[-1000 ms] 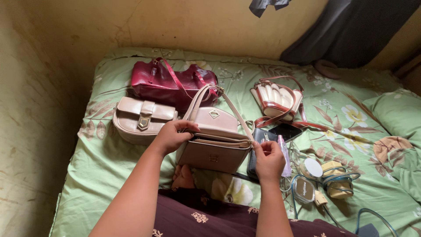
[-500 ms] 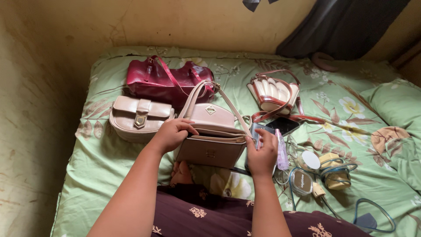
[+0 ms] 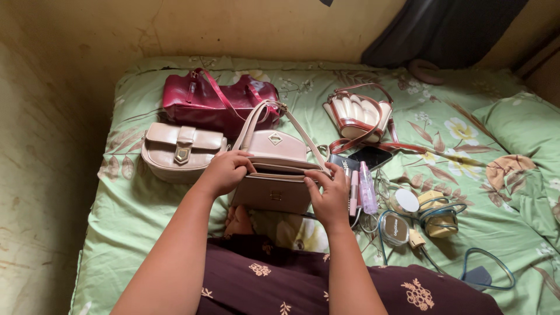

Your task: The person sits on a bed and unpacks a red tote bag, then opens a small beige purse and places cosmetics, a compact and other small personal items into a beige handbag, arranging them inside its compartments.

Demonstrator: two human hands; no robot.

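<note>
Since the earlier frame, right hand (image 3: 328,195) has shifted left onto the beige handbag (image 3: 274,175) at frame centre. Left hand (image 3: 224,172) grips its left upper edge; right fingers clasp the right edge, holding the bag between both hands.

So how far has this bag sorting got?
Done: small items lie out on the bedsheet. In hand: the left hand and right hand hold the beige handbag open at its top. Left: three other bags sit untouched, apparently closed.
</note>
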